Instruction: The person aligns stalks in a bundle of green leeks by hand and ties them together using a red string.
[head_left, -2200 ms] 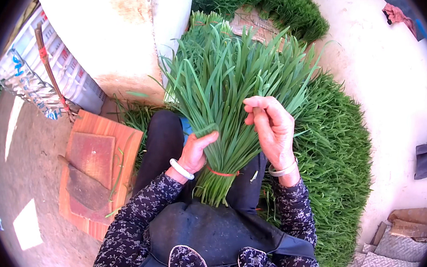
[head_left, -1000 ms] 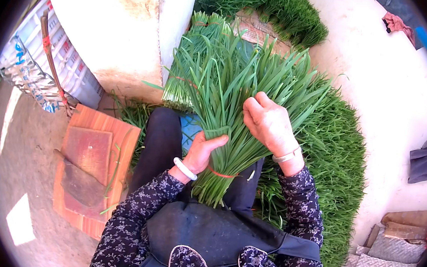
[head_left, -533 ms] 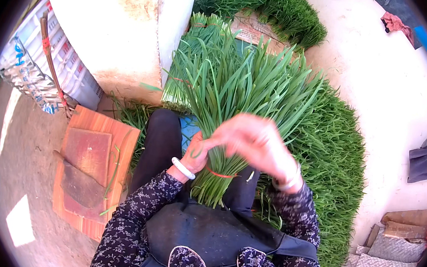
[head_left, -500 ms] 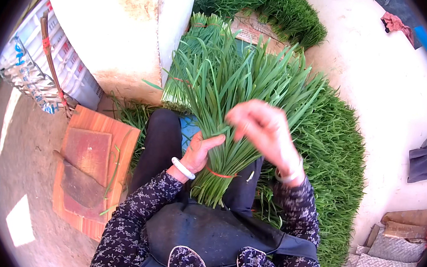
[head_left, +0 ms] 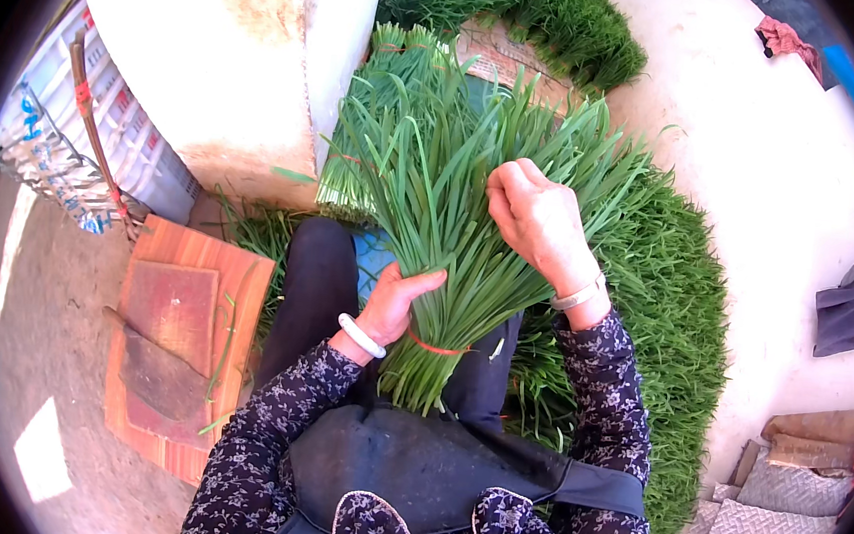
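Note:
My left hand is closed round the left side of a bundle of garlic chives, its thumb lying across the leaves. A thin red-orange band ties the bundle near its cut ends, which point toward my lap. The long leaves fan out away from me. Over the right part of the leaves, my right hand is closed with its fingertips pinched together. Whatever is between those fingertips, if anything, is too small to make out.
Tied chive bundles lie beyond my knees. A large heap of loose chives spreads at my right. On my left are a wooden board with a broad knife, a white crate and a pale block.
My right hand has moved up and slightly to the right over the leaves, its fingers drawing together. My left hand keeps its hold on the bundle.

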### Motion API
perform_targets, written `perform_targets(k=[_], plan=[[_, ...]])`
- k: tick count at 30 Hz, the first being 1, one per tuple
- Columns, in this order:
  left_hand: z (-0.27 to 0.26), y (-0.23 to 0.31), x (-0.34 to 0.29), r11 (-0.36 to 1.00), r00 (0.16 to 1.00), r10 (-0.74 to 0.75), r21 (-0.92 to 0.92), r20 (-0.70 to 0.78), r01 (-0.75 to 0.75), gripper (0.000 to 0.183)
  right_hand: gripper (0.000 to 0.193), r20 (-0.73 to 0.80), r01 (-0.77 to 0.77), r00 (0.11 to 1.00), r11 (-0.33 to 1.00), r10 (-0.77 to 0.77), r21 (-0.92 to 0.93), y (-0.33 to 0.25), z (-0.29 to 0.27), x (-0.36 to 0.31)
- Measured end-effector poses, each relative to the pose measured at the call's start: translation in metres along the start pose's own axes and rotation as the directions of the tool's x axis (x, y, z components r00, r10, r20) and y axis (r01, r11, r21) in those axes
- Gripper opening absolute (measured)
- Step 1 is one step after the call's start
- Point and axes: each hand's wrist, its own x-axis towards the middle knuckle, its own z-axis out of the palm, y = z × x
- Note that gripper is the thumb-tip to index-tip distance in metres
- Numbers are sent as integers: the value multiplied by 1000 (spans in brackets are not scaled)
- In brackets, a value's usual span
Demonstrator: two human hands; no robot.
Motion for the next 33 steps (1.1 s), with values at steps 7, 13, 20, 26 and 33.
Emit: perform_targets(k=[7, 13, 20, 26, 33], plan=[[-4, -2, 1, 1000, 1000, 14, -16, -23, -14, 36, 7, 162, -381, 857, 390, 488, 839, -22, -23, -8], [-6, -3, 4, 1000, 999, 11, -14, -33, -11, 34, 20, 35, -207, 977, 906, 209, 370, -29, 16, -39], [-3, -3, 2, 998, 997, 53, 38, -57, -50, 31, 14, 101, -177, 981, 979, 167, 96, -29, 26, -49], [-7, -1, 4, 999, 994, 45, -1, -95, -45, 28, 17, 62, -110, 993, 991, 105, 82, -59, 19, -69], [-15, -5, 10, 997, 990, 71, 30, -121, -68, 33, 9, 234, -360, 933, 661, 275, 658, -72, 38, -89]])
